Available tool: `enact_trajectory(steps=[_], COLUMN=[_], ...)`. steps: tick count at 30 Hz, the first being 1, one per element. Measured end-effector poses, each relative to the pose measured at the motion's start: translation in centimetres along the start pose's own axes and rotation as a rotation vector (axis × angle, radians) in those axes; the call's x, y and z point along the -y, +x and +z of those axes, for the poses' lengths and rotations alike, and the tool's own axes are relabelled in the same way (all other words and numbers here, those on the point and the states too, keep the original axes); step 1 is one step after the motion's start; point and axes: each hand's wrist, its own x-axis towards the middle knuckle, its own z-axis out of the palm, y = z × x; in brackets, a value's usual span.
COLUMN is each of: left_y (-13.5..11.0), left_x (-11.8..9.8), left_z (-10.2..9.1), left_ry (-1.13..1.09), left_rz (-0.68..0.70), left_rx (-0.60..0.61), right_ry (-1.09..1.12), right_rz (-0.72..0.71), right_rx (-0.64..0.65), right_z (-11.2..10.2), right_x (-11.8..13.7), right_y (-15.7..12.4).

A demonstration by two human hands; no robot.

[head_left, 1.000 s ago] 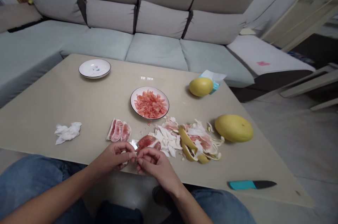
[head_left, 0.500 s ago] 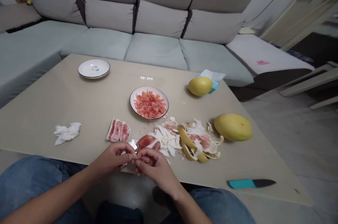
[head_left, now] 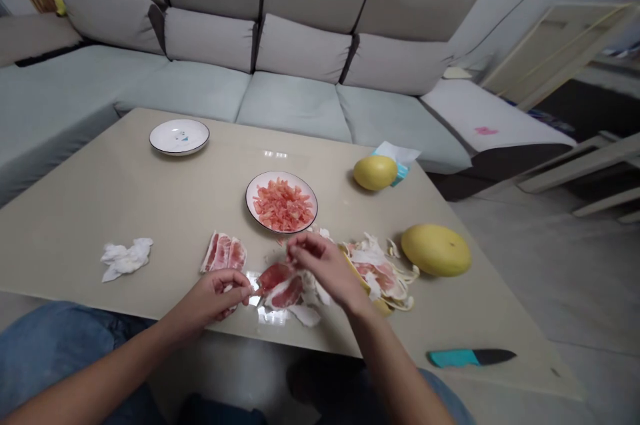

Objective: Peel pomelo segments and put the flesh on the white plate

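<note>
Over the peelings (head_left: 305, 315), the right hand (head_left: 323, 266) has drawn away, contents unclear; the left hand (head_left: 217, 293) pinches pulp (head_left: 257, 291).

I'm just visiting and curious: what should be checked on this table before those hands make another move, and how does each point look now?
1. Knife clear of both hands: ok, it lies apart, to their right.
2. Plate level, with pulp inside its rim: ok.
3. Left hand holding securely: cannot tell; a small pinkish bit shows at its fingertips.
4. Right hand free: cannot tell, fingertips unclear.
5. Space around the right hand free of peel scraps: not ok.
</note>
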Motion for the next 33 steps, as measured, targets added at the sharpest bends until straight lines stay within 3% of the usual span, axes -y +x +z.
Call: enact_trajectory(steps=[5, 8, 11, 15, 20, 24, 27, 30, 33], left_y=[0.4, 0.6, 0.7, 0.6, 1.5, 4.6, 8.0, 11.0, 12.4], left_x=[0.6, 0.8, 0.7, 0.2, -2.5, -5.4, -6.3, -6.3, -6.2], left_z=[-0.5, -0.9, -1.2, -0.8, 2.0, 5.9, 8.2, 9.2, 9.4], left_ry=[0.079, 0.133, 0.190, 0.319, 0.486, 0.474, 0.521, 0.509, 0.436], left_rz=[0.056, 0.085, 0.093, 0.192, 0.293, 0.407, 0.443, 0.450, 0.413], left_rx=[-0.015, -0.015, -0.035, -0.060, -0.056, 0.004, 0.018, 0.010, 0.033], right_ry=[-0.115, -0.106, -0.029, 0.116, 0.240, 0.288, 0.291, 0.261, 0.236], right_rz=[-0.090, -0.098, -0.119, -0.084, -0.035, -0.044, -0.068, -0.074, -0.086], right_rx=[-0.165, -0.203, -0.240, -0.297, -0.455, -0.442, -0.388, -0.365, -0.365], right_z=[-1.5, -1.6, -2.3, -4.3, -6.7, -7.2, -7.4, -7.8, -8.0], right_x=[1.6, 1.6, 1.1, -0.4, -3.3, -3.5, -2.7, -2.4, -2.5], right_y=[8.0, 9.7, 7.9, 2.4, -2.0, -2.5, -3.1, -4.1, -4.7])
